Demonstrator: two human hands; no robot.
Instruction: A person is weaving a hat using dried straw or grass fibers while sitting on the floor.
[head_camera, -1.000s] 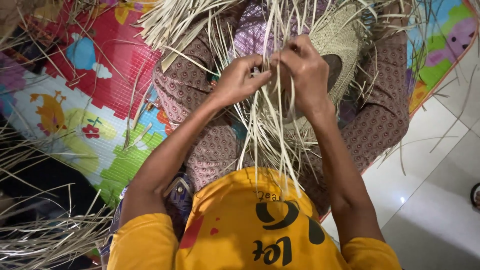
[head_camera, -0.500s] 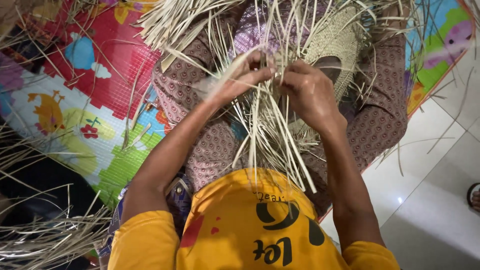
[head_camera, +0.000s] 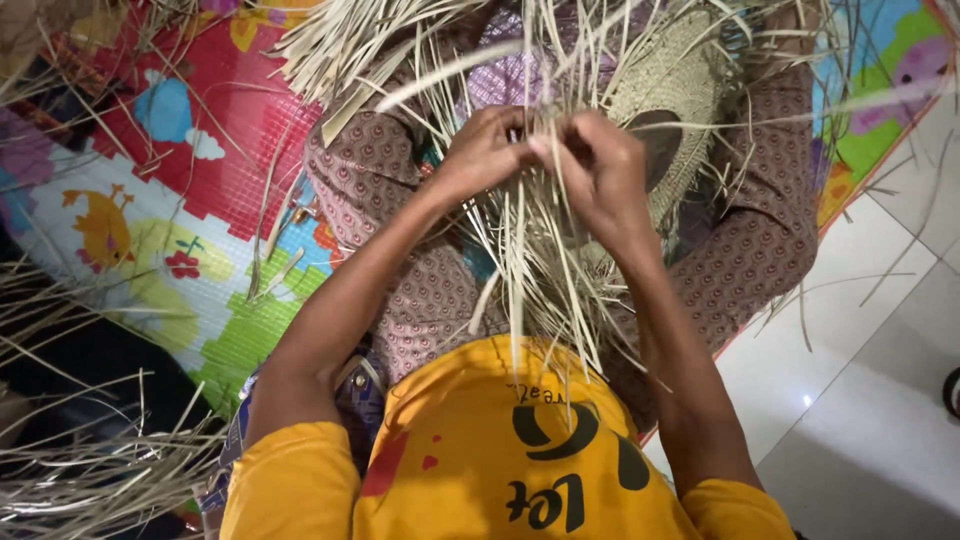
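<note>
My left hand (head_camera: 487, 150) and my right hand (head_camera: 597, 170) meet in front of me, both pinching thin pale straw strips (head_camera: 520, 270) that hang down toward my yellow shirt. The strips belong to a half-woven straw piece (head_camera: 672, 95) lying across my lap, its round woven part just right of my right hand. Loose strip ends fan out above and around both hands. My legs, in brown patterned cloth (head_camera: 400, 190), lie under the weaving.
A bright play mat (head_camera: 170, 200) with cartoon shapes covers the floor on the left. A heap of loose straw (head_camera: 90, 470) lies at lower left. White floor tiles (head_camera: 860, 400) show on the right, past the mat's edge.
My hands have shifted slightly leftward and closed in together on the strips; the right hand has dropped a little. The strips have swayed with them.
</note>
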